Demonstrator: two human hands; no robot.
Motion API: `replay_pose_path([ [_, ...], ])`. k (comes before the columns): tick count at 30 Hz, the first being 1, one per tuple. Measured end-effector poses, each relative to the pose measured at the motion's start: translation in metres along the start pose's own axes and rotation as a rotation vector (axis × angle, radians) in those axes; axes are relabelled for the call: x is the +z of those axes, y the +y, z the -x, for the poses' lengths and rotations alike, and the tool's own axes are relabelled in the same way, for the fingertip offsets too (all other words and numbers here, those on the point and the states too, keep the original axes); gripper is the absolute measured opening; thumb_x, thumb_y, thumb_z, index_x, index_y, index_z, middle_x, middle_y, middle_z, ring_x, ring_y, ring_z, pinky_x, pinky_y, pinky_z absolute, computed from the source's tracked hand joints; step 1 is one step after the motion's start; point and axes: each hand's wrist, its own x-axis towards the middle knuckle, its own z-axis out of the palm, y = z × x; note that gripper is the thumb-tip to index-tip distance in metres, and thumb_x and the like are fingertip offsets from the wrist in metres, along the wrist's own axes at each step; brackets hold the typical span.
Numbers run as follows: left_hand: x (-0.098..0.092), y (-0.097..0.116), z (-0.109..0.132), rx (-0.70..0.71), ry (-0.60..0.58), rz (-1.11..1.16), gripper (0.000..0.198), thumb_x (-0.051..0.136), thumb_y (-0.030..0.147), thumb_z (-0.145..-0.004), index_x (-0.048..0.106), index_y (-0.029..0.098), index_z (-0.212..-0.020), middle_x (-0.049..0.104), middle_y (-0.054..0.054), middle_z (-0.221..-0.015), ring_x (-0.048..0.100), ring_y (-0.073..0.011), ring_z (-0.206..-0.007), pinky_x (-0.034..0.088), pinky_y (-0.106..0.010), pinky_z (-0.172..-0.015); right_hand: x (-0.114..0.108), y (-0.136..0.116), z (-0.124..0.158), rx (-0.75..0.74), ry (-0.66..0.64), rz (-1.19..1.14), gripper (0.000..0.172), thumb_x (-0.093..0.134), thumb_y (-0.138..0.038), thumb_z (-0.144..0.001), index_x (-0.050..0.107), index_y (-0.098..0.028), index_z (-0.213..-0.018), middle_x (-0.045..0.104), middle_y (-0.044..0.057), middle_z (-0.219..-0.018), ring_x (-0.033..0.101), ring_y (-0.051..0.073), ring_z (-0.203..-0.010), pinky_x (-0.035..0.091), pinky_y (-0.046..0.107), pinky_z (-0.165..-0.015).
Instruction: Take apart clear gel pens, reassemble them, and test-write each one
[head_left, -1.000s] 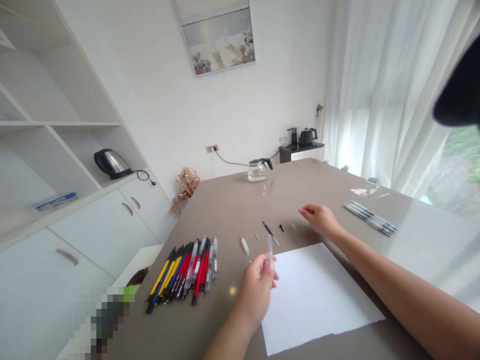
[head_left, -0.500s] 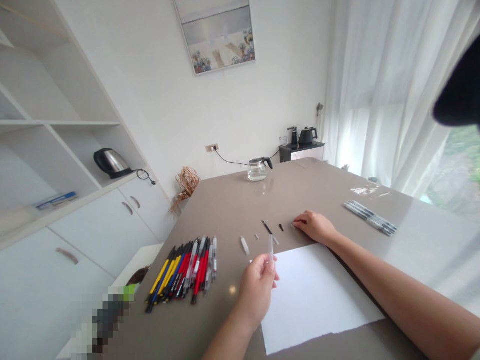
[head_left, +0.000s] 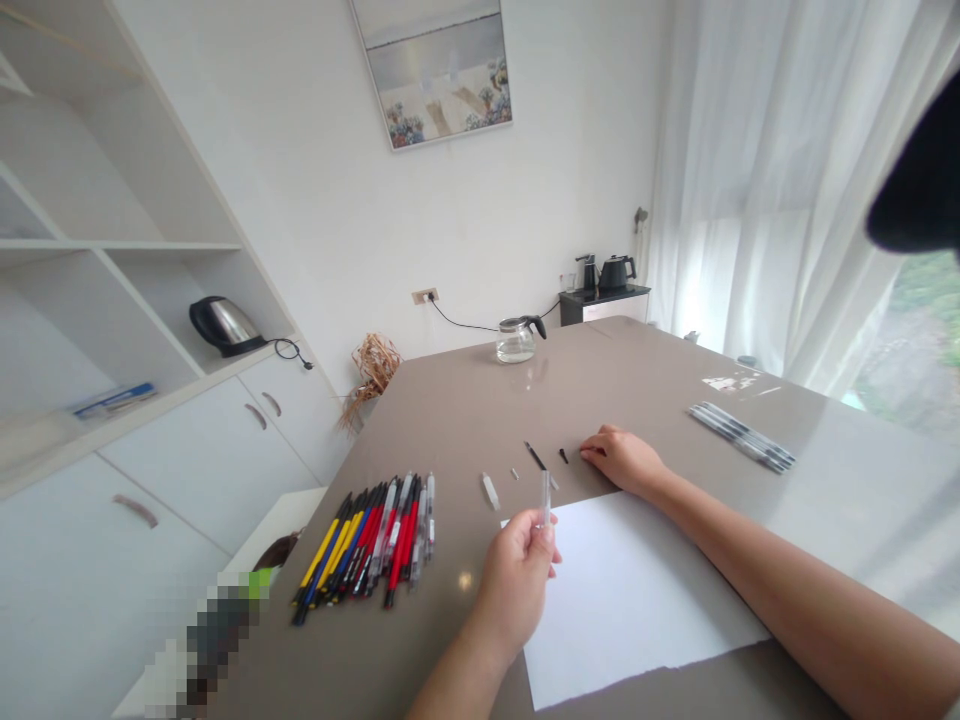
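My left hand (head_left: pixel 517 570) is closed around a clear pen barrel (head_left: pixel 545 492), which stands upright above the near edge of the paper sheet (head_left: pixel 637 600). Farther out, my right hand (head_left: pixel 621 460) rests on the tabletop with its fingers pressed together; anything under the fingertips is hidden. Just left of those fingers lies a small black pen part (head_left: pixel 564 456). A dark-tipped pen refill (head_left: pixel 535 455) lies beyond the barrel, partly behind it. Further left are a tiny whitish piece (head_left: pixel 514 474) and a translucent pen piece (head_left: pixel 490 491).
A heap of coloured and clear pens (head_left: pixel 375 540) covers the table's left side. Several clear pens (head_left: pixel 741 436) lie in a row on the right, near white scraps (head_left: pixel 731 382). A glass pot (head_left: pixel 515 342) stands at the far edge of the brown table (head_left: pixel 450 430).
My right hand has shifted slightly left, and the small pale thing at its fingertips is now covered. My left hand keeps the barrel in almost the same place.
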Motion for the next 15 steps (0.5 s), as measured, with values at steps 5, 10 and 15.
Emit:
replay_pose_path([
  [5, -0.0007, -0.0020, -0.0004, -0.003, -0.005, 0.012, 0.038, 0.040, 0.044, -0.077, 0.051, 0.014, -0.097, 0.049, -0.001, -0.068, 0.046, -0.0108, -0.062, 0.039, -0.023, -0.061, 0.0009, 0.0013, -0.0011, 0.005, 0.009, 0.000, 0.026, 0.041, -0.035, -0.078, 0.065, -0.025, -0.082, 0.057, 0.004, -0.083, 0.053, 0.014, -0.075, 0.034, 0.021, -0.063],
  [10, -0.0010, -0.0015, -0.0005, -0.012, -0.003, 0.009, 0.038, 0.041, 0.044, -0.076, 0.051, 0.014, -0.097, 0.049, -0.001, -0.069, 0.047, -0.0110, -0.062, 0.039, -0.022, -0.061, 0.0023, 0.0024, -0.0018, 0.046, 0.022, -0.006, 0.024, 0.042, -0.031, -0.078, 0.063, -0.021, -0.077, 0.056, 0.005, -0.082, 0.053, 0.014, -0.073, 0.034, 0.021, -0.061],
  [15, -0.0011, -0.0001, -0.0001, -0.027, 0.002, 0.014, 0.038, 0.042, 0.044, -0.075, 0.051, 0.014, -0.096, 0.050, -0.001, -0.069, 0.047, -0.0111, -0.062, 0.039, -0.022, -0.061, 0.0046, 0.0052, -0.0043, 0.073, 0.051, -0.029, 0.020, 0.043, -0.026, -0.076, 0.062, -0.018, -0.075, 0.057, 0.007, -0.082, 0.053, 0.015, -0.074, 0.035, 0.022, -0.065],
])
